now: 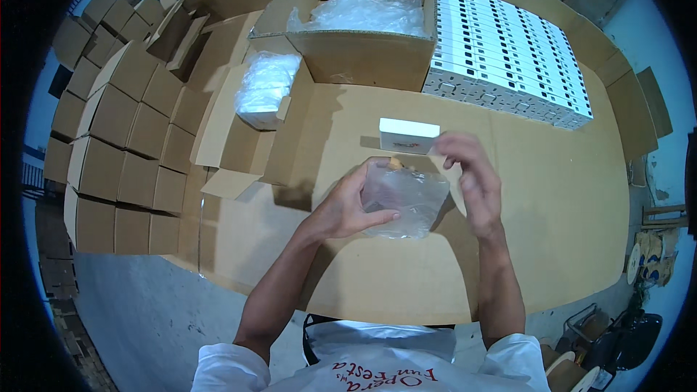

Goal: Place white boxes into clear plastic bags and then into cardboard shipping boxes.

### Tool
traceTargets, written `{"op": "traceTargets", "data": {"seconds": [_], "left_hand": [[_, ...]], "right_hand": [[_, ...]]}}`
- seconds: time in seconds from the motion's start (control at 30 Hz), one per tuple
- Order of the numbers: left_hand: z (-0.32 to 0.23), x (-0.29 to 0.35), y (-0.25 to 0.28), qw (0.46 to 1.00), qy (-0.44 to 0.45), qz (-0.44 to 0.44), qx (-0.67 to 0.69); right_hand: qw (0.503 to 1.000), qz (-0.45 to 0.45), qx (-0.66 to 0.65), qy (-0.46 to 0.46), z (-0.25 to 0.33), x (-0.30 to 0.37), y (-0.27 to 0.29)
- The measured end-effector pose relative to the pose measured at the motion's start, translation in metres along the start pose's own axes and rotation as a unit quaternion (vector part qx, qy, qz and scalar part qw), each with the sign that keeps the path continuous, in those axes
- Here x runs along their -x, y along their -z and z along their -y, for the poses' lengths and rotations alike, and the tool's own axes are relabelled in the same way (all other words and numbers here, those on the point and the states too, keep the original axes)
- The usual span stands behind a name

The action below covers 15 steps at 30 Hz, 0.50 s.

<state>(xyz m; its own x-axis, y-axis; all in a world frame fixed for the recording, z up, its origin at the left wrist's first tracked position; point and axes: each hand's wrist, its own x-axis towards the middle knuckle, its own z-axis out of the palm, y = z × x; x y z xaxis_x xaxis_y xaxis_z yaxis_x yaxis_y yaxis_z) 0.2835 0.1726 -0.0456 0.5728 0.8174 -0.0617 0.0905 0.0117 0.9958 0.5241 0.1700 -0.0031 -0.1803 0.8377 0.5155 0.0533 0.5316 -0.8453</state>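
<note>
My left hand [353, 202] is closed on a clear plastic bag [406, 199], its thumb lying across the near side. A small orange-tan bit [396, 163] shows at the bag's upper edge; what it is, I cannot tell. To the right of the bag, my right hand [472, 181] is raised with bent fingers and a gap between thumb and fingertips. Those fingertips are blurred, and nothing shows between them. Just beyond the bag stands a small white box [409, 136], close to the right fingertips.
An open carton [363, 58] of clear plastic bags stands at the back. Left of it, a smaller open carton [239, 149] holds wrapped white packs [267, 91]. Rows of white boxes [508, 58] are stacked at the back right. Brown cartons [109, 152] pile up at far left.
</note>
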Motion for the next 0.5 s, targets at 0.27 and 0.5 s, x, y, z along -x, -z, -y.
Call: {"op": "traceTargets", "data": {"seconds": [0.27, 0.5], "left_hand": [[0.0, 0.013, 0.01, 1.0, 0.004, -0.016, 0.023], [-0.002, -0.001, -0.001, 1.0, -0.01, -0.003, -0.003]], "right_hand": [[0.992, -0.04, 0.091, -0.074, -0.064, -0.013, -0.017], [0.99, -0.095, 0.062, -0.088, -0.065, -0.008, -0.008]]}}
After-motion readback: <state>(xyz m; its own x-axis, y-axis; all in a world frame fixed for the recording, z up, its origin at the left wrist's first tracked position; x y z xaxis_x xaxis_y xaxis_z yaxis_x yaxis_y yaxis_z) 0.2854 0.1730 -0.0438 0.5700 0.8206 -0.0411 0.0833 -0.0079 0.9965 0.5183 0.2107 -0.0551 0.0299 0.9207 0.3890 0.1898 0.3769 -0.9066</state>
